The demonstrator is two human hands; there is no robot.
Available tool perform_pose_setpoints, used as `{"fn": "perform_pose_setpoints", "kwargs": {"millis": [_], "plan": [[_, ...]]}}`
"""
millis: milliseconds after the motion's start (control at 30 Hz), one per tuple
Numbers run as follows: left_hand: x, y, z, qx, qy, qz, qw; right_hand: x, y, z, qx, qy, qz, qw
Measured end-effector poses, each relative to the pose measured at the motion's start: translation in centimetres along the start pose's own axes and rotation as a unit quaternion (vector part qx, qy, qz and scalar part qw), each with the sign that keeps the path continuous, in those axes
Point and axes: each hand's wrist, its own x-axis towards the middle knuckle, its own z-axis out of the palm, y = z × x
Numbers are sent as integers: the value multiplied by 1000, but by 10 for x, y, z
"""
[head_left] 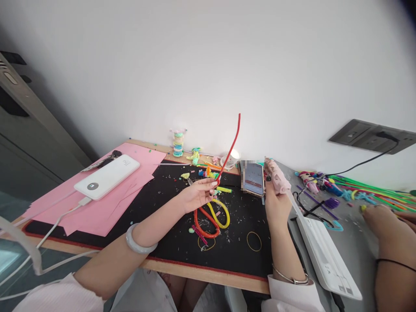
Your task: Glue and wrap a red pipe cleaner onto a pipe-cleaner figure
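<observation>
My left hand point(199, 194) pinches a red pipe cleaner point(232, 145) near its lower end; the stem rises and leans right. My right hand point(277, 206) is wrapped around a pink hot glue gun point(278, 178), and a pale stick or cord trails from its back end. Below my left hand lie scissors with red and yellow handles point(224, 223), partly hidden by the fingers. A phone point(254, 178) leans beside my right hand, screen toward me. Craft scraps and a rubber band point(254, 241) are scattered on the black mat point(237, 260).
Pink paper sheets point(97, 216) and a white power bank point(108, 175) lie left. A striped figure point(178, 145) and a white cup point(230, 158) stand by the wall. Right are a white device point(328, 255), pipe cleaners point(373, 186) and another person's hand point(383, 221).
</observation>
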Motion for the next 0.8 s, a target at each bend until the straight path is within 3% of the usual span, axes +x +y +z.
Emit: {"fn": "perform_pose_setpoints", "kwargs": {"millis": [67, 167, 300, 400, 633, 733, 800], "plan": [[0, 0, 1, -6, 5, 1, 1000, 4, 0, -5, -154, 78, 21, 985], [0, 1, 1, -13, 1, 1, 1000, 8, 4, -12, -292, 95, 52, 950], [1, 1, -2, -17, -10, 7, 1000, 9, 18, -18, -416, 114, 118, 894], [1, 1, -3, -19, -10, 8, 1000, 9, 31, -19, -458, 125, 122, 872], [-1, 0, 1, -1, 0, 18, 1000, 13, 48, -16, -470, 124, 116, 866], [0, -1, 0, 45, 7, 44, 998, 18, 47, -18, -436, 141, 101, 883], [1, -3, 0, 100, 15, 78, 992, 20, 42, -20, -380, 163, 58, 909]]}}
